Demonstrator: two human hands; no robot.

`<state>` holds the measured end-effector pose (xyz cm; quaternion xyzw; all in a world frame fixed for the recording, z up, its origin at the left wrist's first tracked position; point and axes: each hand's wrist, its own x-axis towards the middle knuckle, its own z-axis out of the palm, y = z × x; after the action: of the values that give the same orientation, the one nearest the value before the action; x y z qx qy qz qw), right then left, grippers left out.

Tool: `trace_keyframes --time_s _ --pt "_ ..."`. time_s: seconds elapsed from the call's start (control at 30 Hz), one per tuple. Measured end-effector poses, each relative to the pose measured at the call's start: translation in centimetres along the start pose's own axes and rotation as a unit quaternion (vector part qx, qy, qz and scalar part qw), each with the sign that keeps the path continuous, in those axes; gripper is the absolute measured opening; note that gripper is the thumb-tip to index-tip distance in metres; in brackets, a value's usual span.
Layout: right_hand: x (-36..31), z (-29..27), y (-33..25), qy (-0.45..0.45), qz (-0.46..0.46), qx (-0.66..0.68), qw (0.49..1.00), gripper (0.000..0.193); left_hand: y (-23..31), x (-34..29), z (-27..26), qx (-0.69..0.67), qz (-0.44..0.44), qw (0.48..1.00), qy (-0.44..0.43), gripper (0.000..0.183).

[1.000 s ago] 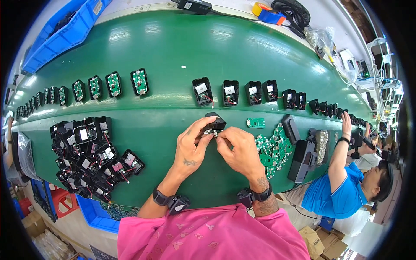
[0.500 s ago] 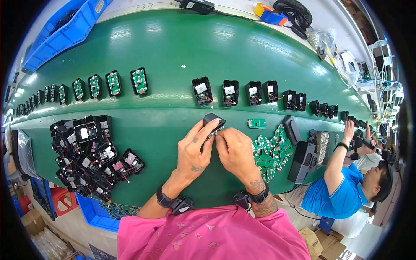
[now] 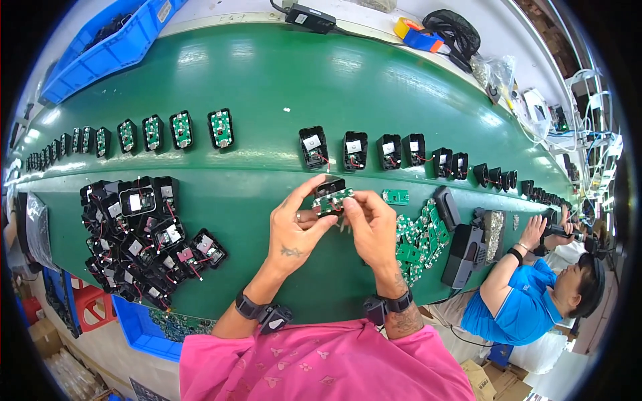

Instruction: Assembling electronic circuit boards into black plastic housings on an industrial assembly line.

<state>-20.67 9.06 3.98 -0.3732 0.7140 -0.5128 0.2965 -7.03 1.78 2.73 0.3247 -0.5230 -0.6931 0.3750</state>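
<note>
My left hand (image 3: 289,237) is wrapped round a small black plastic housing (image 3: 328,189) held above the middle of the green bench. A green circuit board (image 3: 332,200) lies tilted across the housing's open side. My right hand (image 3: 372,227) pinches the board's right end, thumb in front. Part of the housing is covered by the board and fingers. Just right of my right hand, a single circuit board (image 3: 395,196) lies flat beside a heap of green boards (image 3: 420,244). To the left is a pile of black housings (image 3: 144,240) with red wires.
Behind my hands stand a row of housings with wires (image 3: 355,150) and, farther left, a row fitted with green boards (image 3: 181,129). A dark speaker-like box (image 3: 463,254) sits right. A person in blue (image 3: 521,301) works at the right. A blue bin (image 3: 100,50) is far left.
The housing has turned so its open side and the green board now show. My right hand's fingers have opened out from a curl to grip the board's end.
</note>
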Motion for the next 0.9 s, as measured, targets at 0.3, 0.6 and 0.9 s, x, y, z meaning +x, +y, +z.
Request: trace_keyframes --time_s 0.3,0.6,0.9 --pt "-1.4 0.7 -0.8 -0.045 0.012 0.218 0.975 0.010 -0.3 0.1 -0.2 0.064 0.049 0.996 -0.030 0.056" --pt "-0.9 -1.3 -0.5 -0.098 0.066 0.126 0.985 0.020 -0.4 -0.6 0.3 0.164 0.110 0.980 -0.017 0.050" --pt "-0.9 -0.6 -1.5 -0.103 0.016 0.000 0.995 0.024 -0.2 -0.3 0.3 0.193 0.112 0.974 0.038 0.047"
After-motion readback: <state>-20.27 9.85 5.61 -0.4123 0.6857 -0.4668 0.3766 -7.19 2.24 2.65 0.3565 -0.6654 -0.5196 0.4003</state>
